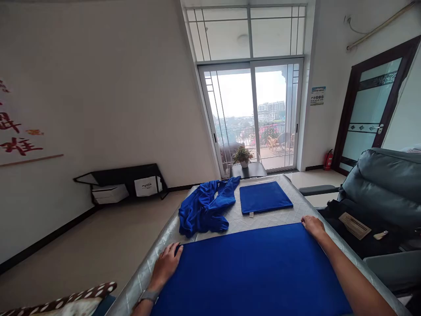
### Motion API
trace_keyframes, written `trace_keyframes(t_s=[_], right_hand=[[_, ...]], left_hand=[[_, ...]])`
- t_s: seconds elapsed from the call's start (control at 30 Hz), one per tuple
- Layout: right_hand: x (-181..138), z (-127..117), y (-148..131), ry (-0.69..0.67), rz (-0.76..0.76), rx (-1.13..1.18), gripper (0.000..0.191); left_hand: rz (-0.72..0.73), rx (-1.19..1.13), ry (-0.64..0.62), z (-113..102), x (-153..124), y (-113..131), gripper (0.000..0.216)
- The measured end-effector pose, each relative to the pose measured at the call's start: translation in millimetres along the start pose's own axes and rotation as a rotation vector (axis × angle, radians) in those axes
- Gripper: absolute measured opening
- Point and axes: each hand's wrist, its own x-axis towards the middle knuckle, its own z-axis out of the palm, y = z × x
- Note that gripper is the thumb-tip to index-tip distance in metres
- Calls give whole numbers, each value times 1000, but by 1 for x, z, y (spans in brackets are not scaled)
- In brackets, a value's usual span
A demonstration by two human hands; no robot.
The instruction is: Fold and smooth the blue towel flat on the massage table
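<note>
A large blue cloth (253, 272) lies spread flat across the near part of a grey quilted table top (263, 219). My left hand (166, 263) rests on its far left corner, fingers curled over the edge. My right hand (312, 226) lies on the far right corner, fingers bent down on the cloth. Beyond the cloth sits a neatly folded blue cloth (265, 197) with a small white tag. To its left is a crumpled heap of blue cloths (205, 208).
A small potted plant (242, 156) stands on a dark stand past the table's far end, before glass sliding doors. A grey armchair (381, 188) is at the right. A black low shelf (125, 182) stands by the left wall. A dotted cushion (66, 303) is at bottom left.
</note>
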Motion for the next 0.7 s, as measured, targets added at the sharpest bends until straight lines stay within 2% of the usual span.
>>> trace_keyframes(t_s=[0.1, 0.27, 0.37, 0.5, 0.57, 0.63, 0.7], right_hand=[[3, -5, 0, -20, 3, -10, 23], [7, -13, -1, -52, 3, -39, 19], [8, -17, -3, -72, 14, -55, 20], [10, -20, -7, -82, 27, -71, 27], [11, -21, -8, -78, 29, -78, 28], [11, -21, -9, -73, 28, -85, 26], [12, -21, -8, -67, 24, -90, 22]], left_hand=[[131, -20, 53, -3, -21, 69, 49], [587, -196, -151, 10, -79, 231, 30], [890, -257, -264, 26, -119, 319, 21], [1214, -237, -310, 60, -171, 413, 36], [1287, -221, -309, 79, -191, 451, 35], [1271, -199, -319, 97, -204, 483, 24], [1223, -172, -355, 109, -211, 505, 22]])
